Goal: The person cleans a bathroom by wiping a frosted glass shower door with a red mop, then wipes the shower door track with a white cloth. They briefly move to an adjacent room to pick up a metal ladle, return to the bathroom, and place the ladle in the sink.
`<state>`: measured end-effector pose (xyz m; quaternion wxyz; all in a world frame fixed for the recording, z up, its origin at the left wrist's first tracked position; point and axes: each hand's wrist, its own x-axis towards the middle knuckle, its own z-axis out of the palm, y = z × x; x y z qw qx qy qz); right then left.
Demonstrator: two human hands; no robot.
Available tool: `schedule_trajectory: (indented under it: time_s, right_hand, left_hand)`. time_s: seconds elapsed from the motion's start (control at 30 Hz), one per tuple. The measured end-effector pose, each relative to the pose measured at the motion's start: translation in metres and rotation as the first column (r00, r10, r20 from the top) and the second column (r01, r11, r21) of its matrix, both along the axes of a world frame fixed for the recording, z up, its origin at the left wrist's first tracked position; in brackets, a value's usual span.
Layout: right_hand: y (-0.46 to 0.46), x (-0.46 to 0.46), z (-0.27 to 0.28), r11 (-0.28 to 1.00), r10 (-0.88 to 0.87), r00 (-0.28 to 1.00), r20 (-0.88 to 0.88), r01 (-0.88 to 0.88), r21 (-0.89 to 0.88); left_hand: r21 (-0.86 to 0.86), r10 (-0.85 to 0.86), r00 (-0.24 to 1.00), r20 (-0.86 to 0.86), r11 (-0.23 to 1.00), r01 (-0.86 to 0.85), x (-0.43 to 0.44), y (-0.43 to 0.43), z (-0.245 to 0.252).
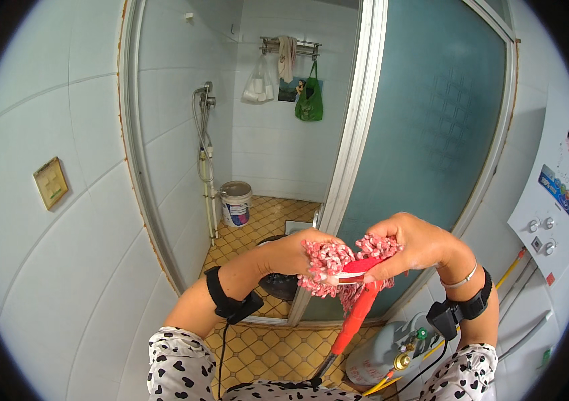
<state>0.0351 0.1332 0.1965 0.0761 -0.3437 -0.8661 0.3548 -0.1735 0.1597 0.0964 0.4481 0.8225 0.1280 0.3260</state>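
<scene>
My left hand (297, 253) grips the left side of a mop head with red and white yarn strands (328, 258). Its right side is held in my right hand (410, 248), the thumb pressed on the red and white backing. Below the head, the red mop handle (353, 321) slants down and left towards my body, ending in a dark section. The mop head is raised at chest height, and the strands hide some of my fingertips.
A gas cylinder (385, 353) with a valve and yellow hose stands low right. A water heater (548, 205) hangs on the right wall. Ahead, a frosted sliding door (430, 125) borders a shower area with a bucket (237, 205) and a dark basin (279, 285).
</scene>
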Motion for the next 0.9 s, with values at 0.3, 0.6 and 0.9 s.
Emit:
schedule_trajectory:
  time_s: [0.3, 0.6, 0.9]
  right_hand:
    - [-0.008, 0.012, -0.002, 0.997, 0.024, 0.999, -0.041, -0.021, 0.075]
    - [-0.001, 0.019, -0.011, 0.812, 0.152, 0.987, -0.055, -0.093, 0.577]
    - [0.001, 0.022, -0.021, 0.831, 0.089, 0.973, -0.215, 0.046, 0.554]
  left_hand:
    - [-0.099, 0.04, 0.998, 0.056, 0.995, -0.034, 0.009, -0.02, 0.005]
    - [0.454, 0.241, 0.915, 0.322, 0.809, -0.373, 0.013, -0.004, -0.016]
    - [0.04, 0.14, 0.962, 0.236, 0.987, -0.153, 0.001, 0.017, -0.044]
